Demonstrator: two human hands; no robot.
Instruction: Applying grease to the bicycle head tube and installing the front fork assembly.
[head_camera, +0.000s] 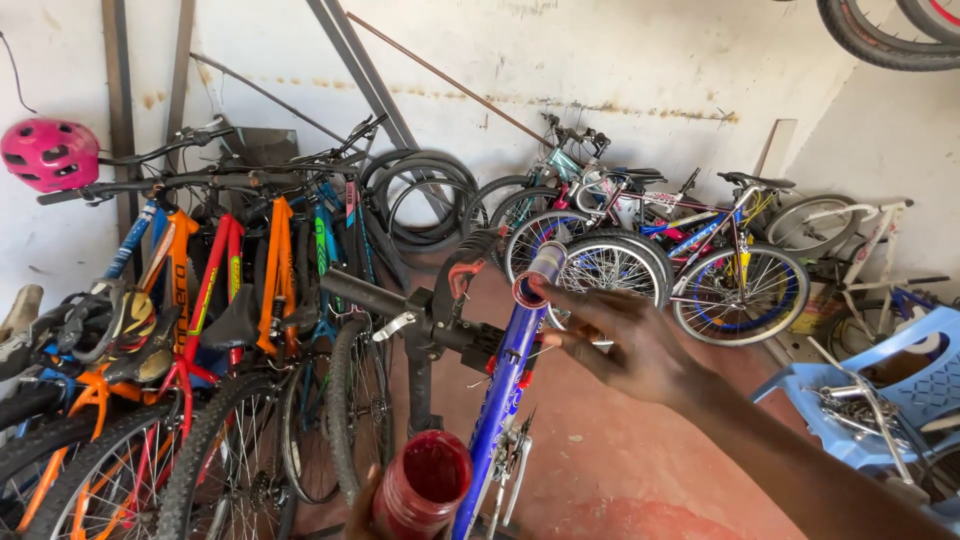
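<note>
So here's where I'm at: my right hand (640, 350) is reaching in from the right, fingers loosely spread and fanned toward the open top of the blue bike frame (505, 385), right at the red-rimmed tube end (535, 280). They're at the rim or just shy of it, not pinching anything that I can tell. My left hand (362, 510) is down at the near edge, mostly out of sight, wrapped around a red tub (422, 487) with its lid off and something dark red inside.

The frame is clamped in a black repair stand (425, 325), angled up and away from me.

What worries me: that tub is open and tilted a bit, sitting just beside the frame's lower end, so one careless wrist move and the stuff ends up on the red floor (640, 470) or the paint. Greasy fingers could also slip off that tube rim. And there's a row of parked bikes (210, 300) tight on the left, so bumping the stand could knock the frame into them.
</note>
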